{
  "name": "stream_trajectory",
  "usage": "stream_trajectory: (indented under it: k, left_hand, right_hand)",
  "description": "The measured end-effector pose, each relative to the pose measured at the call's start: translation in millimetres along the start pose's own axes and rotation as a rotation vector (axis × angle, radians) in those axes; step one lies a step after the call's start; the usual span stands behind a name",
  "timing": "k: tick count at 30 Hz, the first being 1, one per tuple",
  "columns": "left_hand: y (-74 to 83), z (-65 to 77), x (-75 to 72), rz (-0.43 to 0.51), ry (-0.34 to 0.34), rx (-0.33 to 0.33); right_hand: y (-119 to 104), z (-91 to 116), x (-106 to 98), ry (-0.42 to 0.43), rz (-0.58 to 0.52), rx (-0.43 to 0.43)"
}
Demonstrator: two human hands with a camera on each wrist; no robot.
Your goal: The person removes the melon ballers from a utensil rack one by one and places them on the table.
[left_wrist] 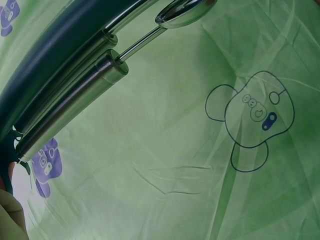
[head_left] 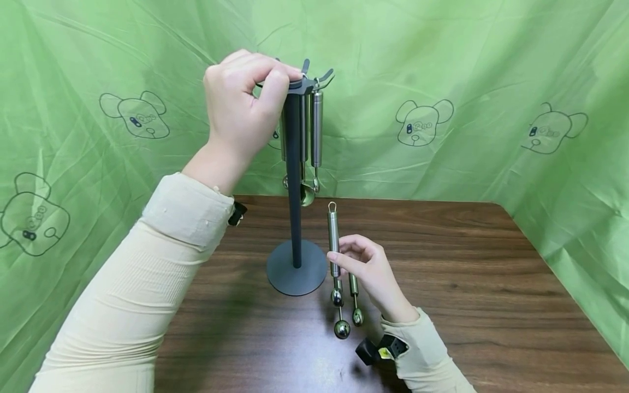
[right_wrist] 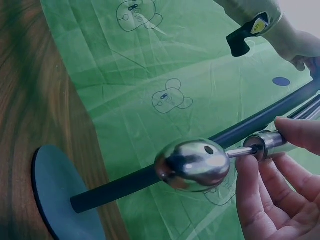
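Observation:
My left hand (head_left: 245, 98) grips the hooked top of a dark grey rack stand (head_left: 293, 180), thumb and fingers bent over its edge. Several steel-handled scoops hang from the hooks, among them a hanging scoop (head_left: 317, 128) on the right side; its handle also shows in the left wrist view. With thumb and fingers, my right hand (head_left: 378, 273) pinches a melon baller (head_left: 333, 234) upright, loop at the top and round scoop below. That scoop, with a small hole in it, appears large in the right wrist view, in front of the stand's post (right_wrist: 120, 187).
Beneath the right hand, two more scoops, a left one (head_left: 342, 329) and a right one (head_left: 357, 316), lie on the brown wooden table (head_left: 467, 262). The stand's round base (head_left: 285, 278) is just left of them. Green cloth (head_left: 363, 43) with printed bear heads surrounds the table.

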State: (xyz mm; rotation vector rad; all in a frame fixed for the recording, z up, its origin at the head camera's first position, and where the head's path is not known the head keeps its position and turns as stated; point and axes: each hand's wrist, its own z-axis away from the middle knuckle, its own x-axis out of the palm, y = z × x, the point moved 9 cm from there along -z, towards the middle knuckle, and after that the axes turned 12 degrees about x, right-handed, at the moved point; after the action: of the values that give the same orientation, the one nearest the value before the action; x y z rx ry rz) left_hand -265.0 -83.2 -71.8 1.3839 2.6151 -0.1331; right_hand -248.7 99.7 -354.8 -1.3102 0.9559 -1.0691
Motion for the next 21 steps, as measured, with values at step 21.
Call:
stream_trajectory:
  k: [21]
  left_hand:
    - [-0.9, 1.0, -1.1, 0.005, 0.006, -0.022]
  right_hand:
    - [-6.7, 0.6, -0.4, 0.016, 0.021, -0.017]
